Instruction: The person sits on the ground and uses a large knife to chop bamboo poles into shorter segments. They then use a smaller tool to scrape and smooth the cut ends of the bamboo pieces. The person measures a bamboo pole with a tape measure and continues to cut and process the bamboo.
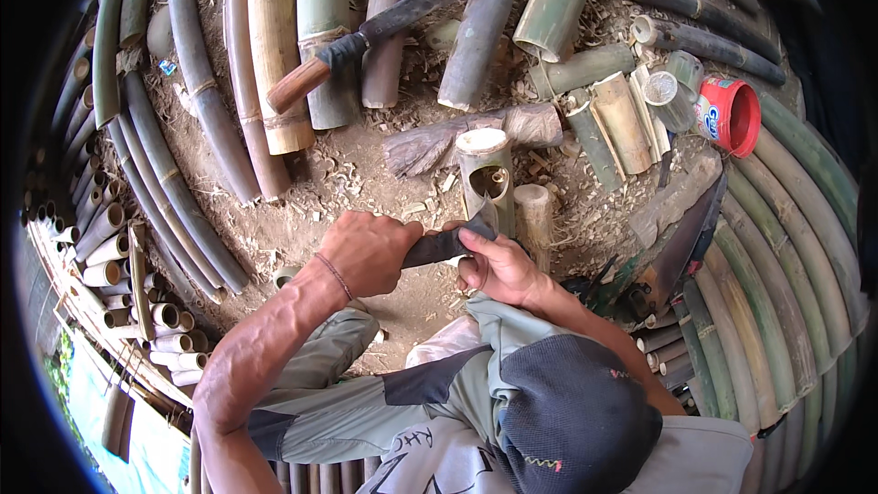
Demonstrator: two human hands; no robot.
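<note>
Both my hands hold a knife [437,247] level across the middle. It has a dark, strip-like body and a grey pointed part by my right thumb; where handle and blade meet I cannot make out. My left hand [370,252] is closed in a fist round its left end. At the other end my right hand [505,267] grips it, thumb on top and fingers curled beneath. Just beyond my right hand stands an upright bamboo section [485,154] with a hole cut in its side. A shorter pale bamboo piece [533,215] is beside it.
A wooden-handled machete [366,39] lies across bamboo poles at the far side. A dark wood block [471,135] rests on shaving-strewn ground. Split bamboo [620,123], a clear jar [669,101] and a red tub [729,117] sit far right. Stacked bamboo [768,265] lines both sides.
</note>
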